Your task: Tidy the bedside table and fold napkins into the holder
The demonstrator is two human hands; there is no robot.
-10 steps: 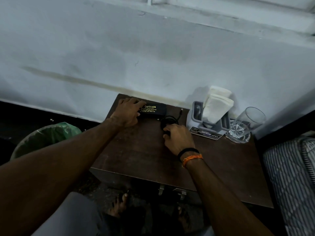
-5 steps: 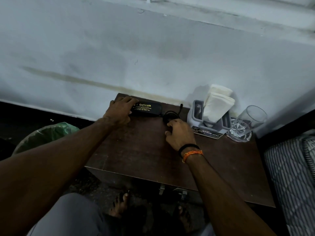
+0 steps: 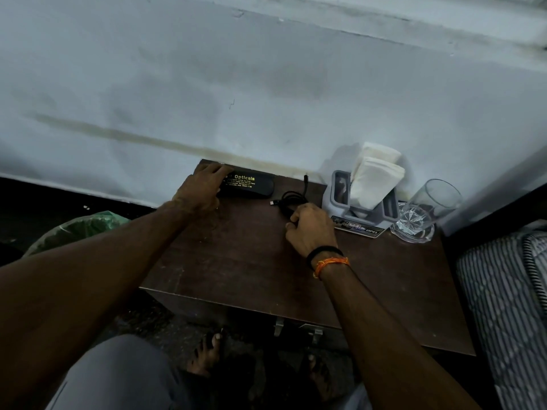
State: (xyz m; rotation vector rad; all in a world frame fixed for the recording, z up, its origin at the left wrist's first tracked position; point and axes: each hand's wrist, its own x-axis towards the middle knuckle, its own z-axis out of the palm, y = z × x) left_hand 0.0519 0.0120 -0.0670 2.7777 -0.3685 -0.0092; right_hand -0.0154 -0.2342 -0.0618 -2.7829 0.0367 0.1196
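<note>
A dark brown bedside table (image 3: pixel 251 261) stands against the pale wall. My left hand (image 3: pixel 201 189) rests on the left end of a black spectacle case (image 3: pixel 251 187) with gold lettering, lying at the table's back edge. My right hand (image 3: pixel 310 229) is closed on a coiled black cable (image 3: pixel 291 199), whose plug ends stick out toward the wall. At the back right a grey napkin holder (image 3: pixel 340 193) holds folded white napkins (image 3: pixel 374 179).
A clear drinking glass (image 3: pixel 426 211) lies tilted at the back right corner beside the holder. A bin with a green liner (image 3: pixel 80 232) stands on the floor left of the table. A striped mattress (image 3: pixel 509 306) borders the right side. My bare feet are under the front edge.
My left hand has pushed the spectacle case back toward the wall and leftward. My right hand has moved the cable coil back and to the right, nearer the holder.
</note>
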